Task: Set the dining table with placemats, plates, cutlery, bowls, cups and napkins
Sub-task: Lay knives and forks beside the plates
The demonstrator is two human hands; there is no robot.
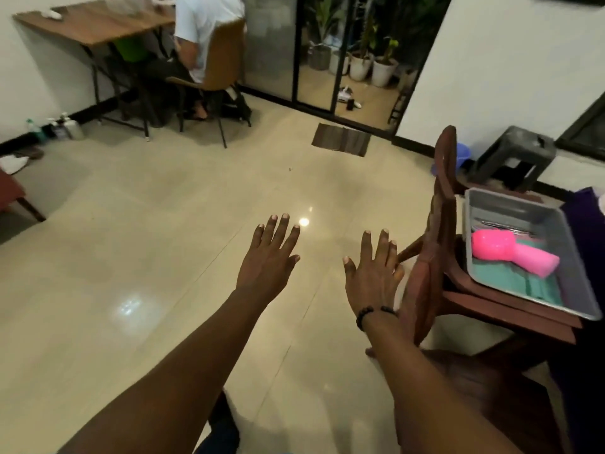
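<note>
reaching out over the shiny floor (163,257), i see both arms held straight in front. my left hand (270,257) is flat with its fingers spread and holds nothing. my right hand (373,273) is flat too, fingers loose, nothing in it, with a black bead band (363,317) on the wrist. just to the right of my right hand stands a brown wooden chair (438,224). on its seat, further right, sits a grey metal tray (563,273). inside the tray lie pink cups (510,253) on their side, a green cloth (520,283) under them, and some shiny cutlery (504,226) behind them.
</note>
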